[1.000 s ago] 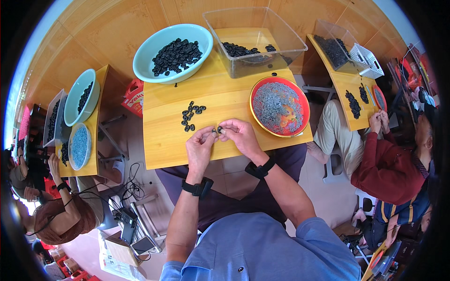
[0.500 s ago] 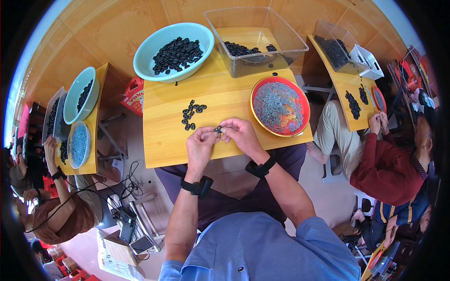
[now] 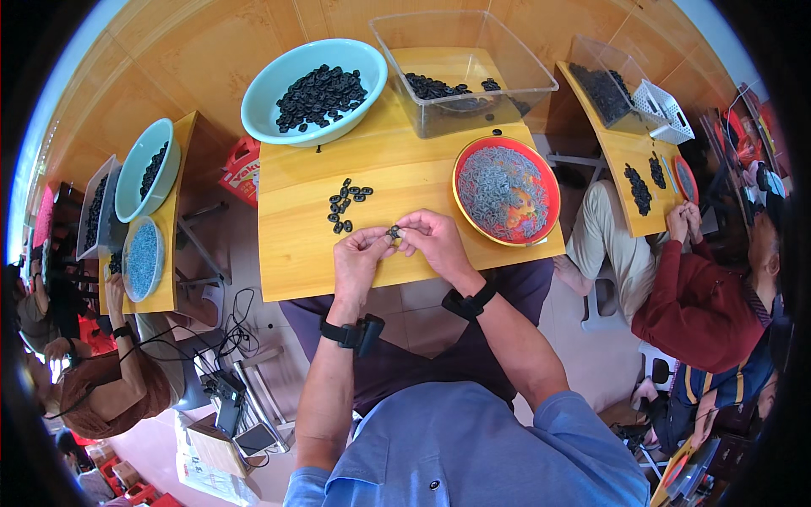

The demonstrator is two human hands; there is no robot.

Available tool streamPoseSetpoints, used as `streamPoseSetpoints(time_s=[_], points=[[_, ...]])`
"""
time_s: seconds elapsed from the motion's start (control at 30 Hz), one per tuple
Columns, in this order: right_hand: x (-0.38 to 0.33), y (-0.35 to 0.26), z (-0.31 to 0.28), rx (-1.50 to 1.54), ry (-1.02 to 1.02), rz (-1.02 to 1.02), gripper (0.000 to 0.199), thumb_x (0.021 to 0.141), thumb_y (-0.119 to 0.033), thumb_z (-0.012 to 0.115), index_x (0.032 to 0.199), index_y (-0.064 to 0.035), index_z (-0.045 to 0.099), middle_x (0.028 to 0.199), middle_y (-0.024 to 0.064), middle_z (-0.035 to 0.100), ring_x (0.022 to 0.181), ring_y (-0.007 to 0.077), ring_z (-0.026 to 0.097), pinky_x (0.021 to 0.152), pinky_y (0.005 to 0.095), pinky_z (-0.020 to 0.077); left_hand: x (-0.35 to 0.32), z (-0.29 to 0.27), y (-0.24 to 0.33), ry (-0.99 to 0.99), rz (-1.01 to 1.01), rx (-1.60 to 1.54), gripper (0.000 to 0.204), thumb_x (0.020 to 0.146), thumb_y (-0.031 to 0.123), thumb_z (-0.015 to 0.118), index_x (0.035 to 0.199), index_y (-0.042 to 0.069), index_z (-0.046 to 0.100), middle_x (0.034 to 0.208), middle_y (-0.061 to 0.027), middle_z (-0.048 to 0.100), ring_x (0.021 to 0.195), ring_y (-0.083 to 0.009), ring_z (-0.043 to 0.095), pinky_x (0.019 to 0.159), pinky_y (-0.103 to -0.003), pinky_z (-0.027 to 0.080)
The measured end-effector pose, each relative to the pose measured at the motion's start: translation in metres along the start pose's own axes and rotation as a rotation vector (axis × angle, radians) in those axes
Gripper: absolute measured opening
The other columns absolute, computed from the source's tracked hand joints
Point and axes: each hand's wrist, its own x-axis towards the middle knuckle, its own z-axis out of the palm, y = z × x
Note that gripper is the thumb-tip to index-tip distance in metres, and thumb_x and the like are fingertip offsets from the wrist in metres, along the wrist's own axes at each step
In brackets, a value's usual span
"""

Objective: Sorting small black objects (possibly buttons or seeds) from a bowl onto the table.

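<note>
At the near part of the yellow table (image 3: 312, 262), my left hand (image 3: 358, 253) pinches a small black plastic piece (image 3: 392, 232) between thumb and fingers. My right hand (image 3: 432, 239) meets it there, its fingertips closed on the same piece from the right. Whether anything tiny sits between the right fingertips is hidden. Just beyond my left hand lies a loose group of similar black oval pieces (image 3: 345, 204). To the right of my right hand stands a red, yellow-rimmed bowl (image 3: 553, 193) with many thin grey parts (image 3: 494, 179), too small to name surely.
A light-blue basin (image 3: 253, 114) of black pieces stands far left, beside a clear plastic bin (image 3: 431, 127) with more. Co-workers sit at tables on both sides, one in a dark red sleeve (image 3: 672, 283). Black cables (image 3: 241, 329) hang at the left, near a red box (image 3: 242, 173).
My hands stay at nearly the same spot, fingers still together on the black piece. At the left, the co-worker's raised hand has moved lower, beside the dish.
</note>
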Motion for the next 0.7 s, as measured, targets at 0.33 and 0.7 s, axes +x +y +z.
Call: streamPoseSetpoints(time_s=[0.33, 0.7], points=[[0.002, 0.0, 0.0, -0.031, -0.015, 0.0, 0.01, 0.092, -0.001, 0.06, 0.097, 0.0062, 0.065, 0.082, 0.0094, 0.07, 0.066, 0.0118, 0.066, 0.06, 0.0245, 0.0536, -0.001, 0.002, 0.001, 0.014, -0.018, 0.017, 0.015, 0.09, 0.001, 0.071, 0.101, -0.008, 0.069, 0.09, -0.0108, 0.073, 0.075, -0.0123, 0.069, 0.07, -0.021, 0.056], [0.003, -0.009, 0.0, -0.019, -0.04, 0.06, 0.011, 0.092, -0.003, 0.062, 0.1, 0.0049, 0.063, 0.079, 0.0073, 0.067, 0.063, 0.0104, 0.064, 0.054, 0.0226, 0.0508, -0.002, -0.004, 0.0, -0.161, 0.089, 0.173, 0.034, 0.089, 0.001, 0.072, 0.12, -0.004, 0.063, 0.081, -0.0024, 0.07, 0.072, -0.0074, 0.063, 0.068, -0.021, 0.051]])
